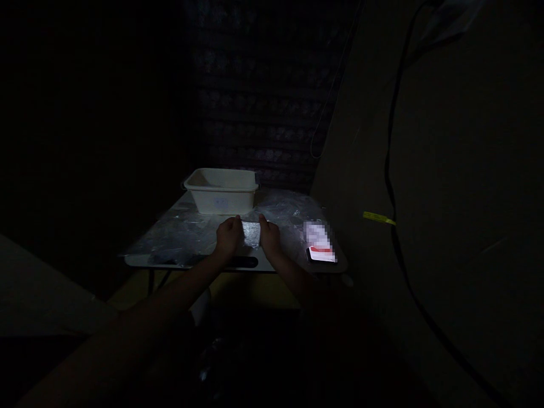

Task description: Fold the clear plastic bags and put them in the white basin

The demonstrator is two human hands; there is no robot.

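Between my two hands a small piece of shiny, clear plastic (251,233) is stretched out, perhaps a bag or a wrapper; the dim light hides its exact kind. My left hand (228,235) is closed on its left edge, thumb uppermost. The right edge is pinched by my right hand (269,233) in the same way. Both hands are above the near part of a small table (135,260). Just beyond them stands a cream plastic tub (223,201) with dark side handles; its inside is mostly in shadow.
A lit phone (322,255) lies on the table's right side. Loose clear plastic (187,226) is spread over the tabletop. A dark slot (244,262) runs along the near edge. On the right hangs a black cable (389,141) with a yellow tag (376,217).
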